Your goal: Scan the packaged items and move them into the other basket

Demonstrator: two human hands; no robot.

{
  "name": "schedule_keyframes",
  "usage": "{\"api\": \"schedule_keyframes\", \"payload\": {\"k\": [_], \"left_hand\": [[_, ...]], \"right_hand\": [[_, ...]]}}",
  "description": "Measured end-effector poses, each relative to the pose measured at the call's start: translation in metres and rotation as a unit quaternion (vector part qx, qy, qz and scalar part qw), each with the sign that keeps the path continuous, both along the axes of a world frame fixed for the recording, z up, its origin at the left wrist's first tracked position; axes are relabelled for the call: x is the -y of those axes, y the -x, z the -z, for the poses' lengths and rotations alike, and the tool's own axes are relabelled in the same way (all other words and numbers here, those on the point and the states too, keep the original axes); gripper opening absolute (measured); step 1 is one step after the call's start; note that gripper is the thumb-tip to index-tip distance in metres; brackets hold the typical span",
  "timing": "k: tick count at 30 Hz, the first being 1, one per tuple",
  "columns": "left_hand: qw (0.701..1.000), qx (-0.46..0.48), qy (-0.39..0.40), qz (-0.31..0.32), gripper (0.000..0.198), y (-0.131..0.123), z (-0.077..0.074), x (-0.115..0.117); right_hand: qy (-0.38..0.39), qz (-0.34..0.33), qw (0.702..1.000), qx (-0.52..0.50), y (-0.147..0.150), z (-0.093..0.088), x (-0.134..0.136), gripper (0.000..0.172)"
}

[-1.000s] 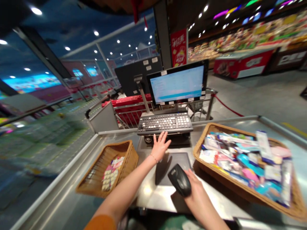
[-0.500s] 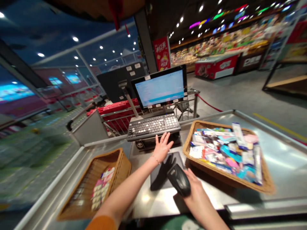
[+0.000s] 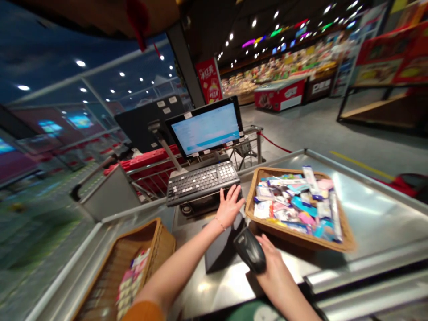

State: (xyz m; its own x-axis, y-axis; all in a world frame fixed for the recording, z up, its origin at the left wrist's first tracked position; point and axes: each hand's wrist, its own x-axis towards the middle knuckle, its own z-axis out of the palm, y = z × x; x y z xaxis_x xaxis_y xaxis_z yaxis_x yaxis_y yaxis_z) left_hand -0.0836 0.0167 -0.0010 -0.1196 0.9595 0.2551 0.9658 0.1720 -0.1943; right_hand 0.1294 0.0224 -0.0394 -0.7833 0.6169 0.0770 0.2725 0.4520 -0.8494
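Note:
My left hand (image 3: 228,207) is open, fingers spread, in the air between the keyboard (image 3: 203,182) and the full wicker basket (image 3: 256,189); it holds nothing. In my right hand (image 3: 272,258) is a black barcode scanner (image 3: 250,250), its head pointing away from me. Beneath both hands a dark flat pad (image 3: 214,256) lies on the metal counter. Many small packaged goods (image 3: 301,203) fill the basket on the right. A second wicker basket (image 3: 163,243) at the left holds a few packages (image 3: 132,278), partly hidden by my left forearm.
A lit monitor (image 3: 207,127) stands behind the keyboard, with another dark screen (image 3: 147,122) beside it. Beyond are a shopping cart (image 3: 245,149) and red crates (image 3: 143,158). The counter's raised metal edge (image 3: 133,209) runs along the far side.
The view has swung right, so the screens and baskets sit further left. My left hand has moved right relative to the keyboard, towards the full basket. The scanner stays in my right hand.

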Motion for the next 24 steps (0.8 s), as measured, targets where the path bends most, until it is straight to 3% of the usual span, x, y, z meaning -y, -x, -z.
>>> {"api": "schedule_keyframes", "payload": {"k": [24], "left_hand": [[0.996, 0.037, 0.034, 0.067, 0.043, -0.026, -0.008, -0.043]], "right_hand": [[-0.004, 0.059, 0.998, 0.002, -0.017, -0.001, -0.009, 0.063]]}}
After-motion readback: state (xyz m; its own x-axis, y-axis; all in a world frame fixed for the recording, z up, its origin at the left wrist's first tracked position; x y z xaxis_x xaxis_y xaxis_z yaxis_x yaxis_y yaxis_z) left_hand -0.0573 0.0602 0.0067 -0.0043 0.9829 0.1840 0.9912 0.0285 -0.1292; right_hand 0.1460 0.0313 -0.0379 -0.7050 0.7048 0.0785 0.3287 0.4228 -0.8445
